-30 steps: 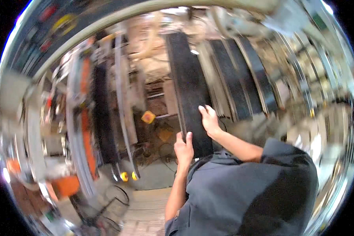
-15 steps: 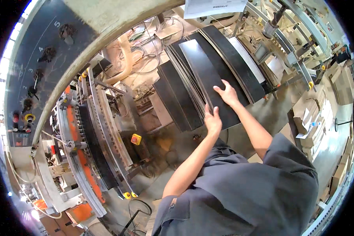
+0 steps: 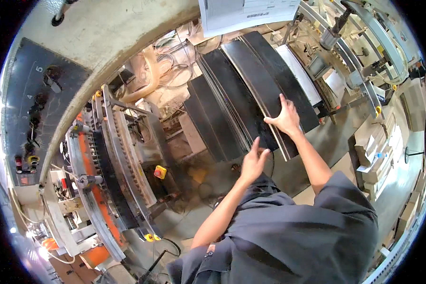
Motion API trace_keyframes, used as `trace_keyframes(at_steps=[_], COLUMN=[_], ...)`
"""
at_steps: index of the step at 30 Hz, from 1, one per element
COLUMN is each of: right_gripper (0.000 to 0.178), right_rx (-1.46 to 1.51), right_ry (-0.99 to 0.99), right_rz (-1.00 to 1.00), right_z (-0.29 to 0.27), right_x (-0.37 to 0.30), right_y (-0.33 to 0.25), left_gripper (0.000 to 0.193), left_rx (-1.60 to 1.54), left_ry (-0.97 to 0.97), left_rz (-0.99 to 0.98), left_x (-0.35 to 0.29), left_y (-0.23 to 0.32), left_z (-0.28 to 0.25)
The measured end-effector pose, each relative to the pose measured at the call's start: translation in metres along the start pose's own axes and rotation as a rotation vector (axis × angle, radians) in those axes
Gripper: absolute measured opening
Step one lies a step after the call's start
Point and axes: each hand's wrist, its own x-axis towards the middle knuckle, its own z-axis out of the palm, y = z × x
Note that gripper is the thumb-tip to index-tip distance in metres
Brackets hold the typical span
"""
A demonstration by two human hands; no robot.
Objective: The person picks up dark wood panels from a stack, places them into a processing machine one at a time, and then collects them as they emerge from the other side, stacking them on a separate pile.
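My right hand (image 3: 287,119) spans the near part of a long black panel (image 3: 258,71), its thumb at the pale left edge and its fingers toward the right edge. The panel lies at a slant among other dark panels. My left hand (image 3: 254,162) is open and holds nothing, fingers apart, just short of the near ends of the panels. Left of the held panel are a dark panel stack (image 3: 229,87) with layered edges and a lower dark panel (image 3: 206,113). Another black panel (image 3: 288,75) lies to the right.
A machine with rails and an orange strip (image 3: 102,203) stands at left, with a yellow-and-red button box (image 3: 160,172). A control panel with knobs (image 3: 40,104) is at upper left. A paper sheet (image 3: 246,16) hangs at the top. Cardboard (image 3: 369,146) lies on the right.
The held panel has shifted to the right, away from the left stack, and its pale edge now shows. My left hand has let go and drawn back toward me. My right hand went along with it.
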Motion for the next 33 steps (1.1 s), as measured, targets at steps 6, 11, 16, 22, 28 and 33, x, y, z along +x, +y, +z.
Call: trace_keyframes(at_steps=[6, 11, 16, 22, 28, 33], right_gripper=[0.118, 0.114, 0.086, 0.096, 0.06, 0.034], right_rx=[-0.085, -0.098, -0.156, -0.385, -0.259, 0.2], right_ry=[0.127, 0.115, 0.105, -0.002, 0.177, -0.444], right_rz=[-0.105, -0.123, -0.326, -0.27, -0.868, -1.301], right_z=[-0.019, 0.015, -0.003, 0.03, 0.069, 0.146], right_x=[0.052, 0.102, 0.107, 0.174, 0.122, -0.104], right_y=[0.055, 0.098, 0.073, 0.158, -0.008, -0.191], left_gripper=[0.051, 0.042, 0.04, 0.046, 0.026, 0.017], left_rx=[-0.089, -0.137, -0.217, -0.016, 0.199, 0.404], left_ry=[0.315, 0.659, 0.776, 0.809, 1.336, 1.756], left_rz=[-0.352, -0.568, -0.477, -0.442, -0.273, -0.221], left_x=[-0.122, -0.211, -0.236, -0.243, -0.308, -0.408], left_y=[-0.089, -0.157, -0.138, -0.14, -0.131, -0.134], left_z=[-0.099, -0.133, -0.115, -0.11, -0.147, -0.175])
